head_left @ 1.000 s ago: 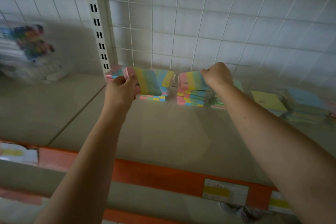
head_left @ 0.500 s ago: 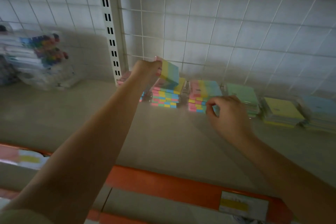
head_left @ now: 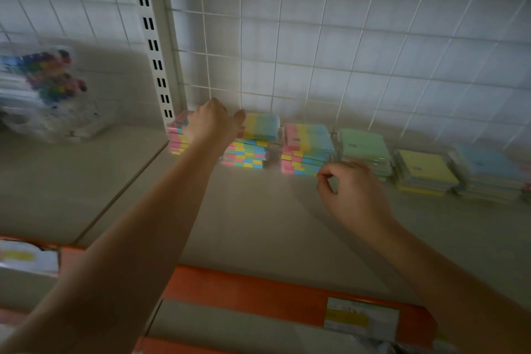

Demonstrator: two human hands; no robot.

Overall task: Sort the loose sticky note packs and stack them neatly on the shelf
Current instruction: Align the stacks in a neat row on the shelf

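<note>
A striped pastel sticky note pack lies flat on top of a multicolour stack at the back of the shelf. My left hand grips that pack's left end, thumb on its top edge, fingers hidden. To the left stands a pink-edged stack, partly behind my wrist. To the right follow another striped stack, a green stack, a yellow stack and a blue stack. My right hand hovers low in front of the striped and green stacks, fingers loosely curled, holding nothing.
A white slotted upright and a wire grid back the shelf. A clear bag of coloured pens sits on the neighbouring shelf at left. An orange front rail carries a price label.
My left hand has lowered the striped pack from mid-air onto the multicolour stack. My right hand has drawn back a little from the front of the striped stack.
</note>
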